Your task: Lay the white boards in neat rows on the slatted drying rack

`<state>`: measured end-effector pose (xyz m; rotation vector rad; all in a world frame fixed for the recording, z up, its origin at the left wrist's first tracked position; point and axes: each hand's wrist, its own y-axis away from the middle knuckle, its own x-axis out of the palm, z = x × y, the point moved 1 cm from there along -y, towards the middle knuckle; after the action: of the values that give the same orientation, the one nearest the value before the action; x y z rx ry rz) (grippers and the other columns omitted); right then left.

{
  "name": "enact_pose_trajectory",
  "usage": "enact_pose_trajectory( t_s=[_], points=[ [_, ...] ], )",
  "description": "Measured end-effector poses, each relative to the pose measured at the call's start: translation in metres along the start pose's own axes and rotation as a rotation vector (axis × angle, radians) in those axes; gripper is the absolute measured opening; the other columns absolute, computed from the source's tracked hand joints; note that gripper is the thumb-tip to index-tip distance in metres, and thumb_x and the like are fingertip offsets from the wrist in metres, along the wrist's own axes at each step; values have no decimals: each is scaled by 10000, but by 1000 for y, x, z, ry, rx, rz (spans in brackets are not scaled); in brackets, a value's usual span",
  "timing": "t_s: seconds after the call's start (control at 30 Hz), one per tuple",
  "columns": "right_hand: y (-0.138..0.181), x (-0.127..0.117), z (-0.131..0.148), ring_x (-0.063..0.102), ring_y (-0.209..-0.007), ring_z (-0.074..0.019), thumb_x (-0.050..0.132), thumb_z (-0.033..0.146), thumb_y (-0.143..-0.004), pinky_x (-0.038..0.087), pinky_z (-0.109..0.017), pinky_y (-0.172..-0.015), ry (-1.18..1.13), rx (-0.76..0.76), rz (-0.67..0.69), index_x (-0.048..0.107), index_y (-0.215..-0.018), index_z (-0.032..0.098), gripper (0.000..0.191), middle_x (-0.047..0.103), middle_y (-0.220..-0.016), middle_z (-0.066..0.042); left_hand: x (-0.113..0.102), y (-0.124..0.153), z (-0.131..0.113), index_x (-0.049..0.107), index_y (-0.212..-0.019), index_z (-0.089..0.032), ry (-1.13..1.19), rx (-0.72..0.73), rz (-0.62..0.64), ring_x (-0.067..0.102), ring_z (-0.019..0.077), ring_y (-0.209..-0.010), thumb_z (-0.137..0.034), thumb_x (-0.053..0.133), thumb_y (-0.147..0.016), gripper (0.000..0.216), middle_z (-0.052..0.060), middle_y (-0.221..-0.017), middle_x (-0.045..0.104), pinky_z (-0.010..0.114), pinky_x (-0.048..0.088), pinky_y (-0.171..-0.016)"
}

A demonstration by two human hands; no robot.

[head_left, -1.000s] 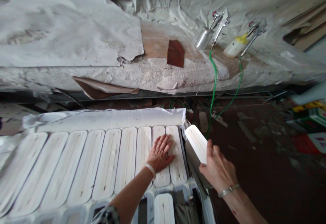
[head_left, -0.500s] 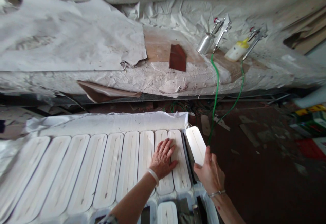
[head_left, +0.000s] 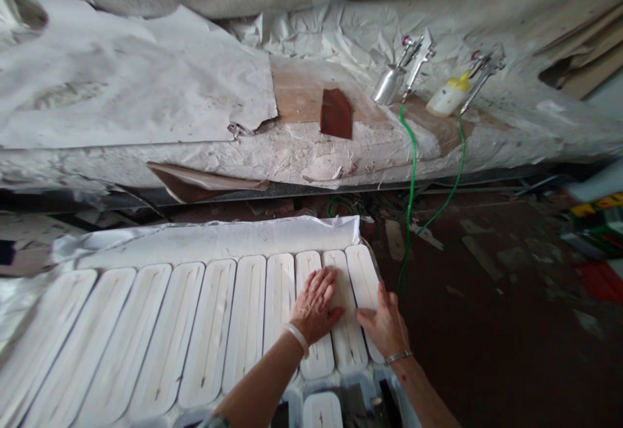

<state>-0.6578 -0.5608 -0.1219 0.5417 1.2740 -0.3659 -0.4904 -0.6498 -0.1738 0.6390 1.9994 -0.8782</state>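
End panel (head_left: pixel 363 275), far right
My right hand (head_left: pixel 385 325) grips it, my left hand (head_left: pixel 317 305) spreads over neighbouring panels (head_left: pixel 317 360); I'd align it gently.

Panels (head_left: pixel 217 331): off-white, thin brownish line down the middle. Wristband (head_left: pixel 298 338): plain white. Bracelet (head_left: pixel 398 357): silver. Scrap (head_left: pixel 335 113): solid reddish-brown. Paper sheet (head_left: pixel 160 84): white, grey smudges. Board (head_left: pixel 294 87): light brown. First spray gun (head_left: pixel 389 84): silver, red knob. Second spray gun (head_left: pixel 442 100): whitish cup, yellow lid. Hoses (head_left: pixel 413 168): both green. Floor (head_left: pixel 487 337): dark reddish-brown.
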Motion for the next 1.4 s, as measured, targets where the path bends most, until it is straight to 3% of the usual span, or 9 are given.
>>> enact_pose_trajectory(
  t_s=[0.27,0.4,0.5,0.73,1.4],
  points=[
    [0,3,-3,621,-951,-266,493,446,-877,518,-363,-768,-18,4,18,266,-1459,78,725,482,-1181,-150,12,-28,-9,468,-1403,-232,-48,-12,56,443,319,-1332,-420,521,-928,513,65,-1491,469,539,409,-1046],
    [0,5,-2,611,-988,-282,538,430,-865,524,-366,-760,2,-5,6,274,-1446,63,736,485,-1178,-164,20,-35,-9,478,-1395,-185,-73,29,21,393,283,-1383,-449,465,-952,516,65,-1508,446,497,365,-1114],
    [1,2,1,597,-1033,-290,550,432,-862,519,-358,-740,64,13,24,290,-1437,67,730,487,-1179,-164,24,-36,-7,466,-1405,-160,-90,57,-8,319,266,-1433,-451,442,-961,532,53,-1527,419,458,306,-1171],
    [2,-6,5,548,-1116,-262,528,445,-890,507,-308,-791,114,24,55,282,-1448,71,715,480,-1188,-147,23,-36,-6,392,-1466,-175,-82,56,14,299,275,-1444,-414,469,-945,579,55,-1538,398,477,312,-1166],
    [1,-6,7,551,-1060,-261,524,397,-933,472,-301,-817,213,-15,35,331,-1425,32,642,495,-1151,-153,22,-36,-8,415,-1451,-163,-74,38,45,281,281,-1452,-404,444,-954,553,46,-1556,366,475,252,-1192]
  ],
)
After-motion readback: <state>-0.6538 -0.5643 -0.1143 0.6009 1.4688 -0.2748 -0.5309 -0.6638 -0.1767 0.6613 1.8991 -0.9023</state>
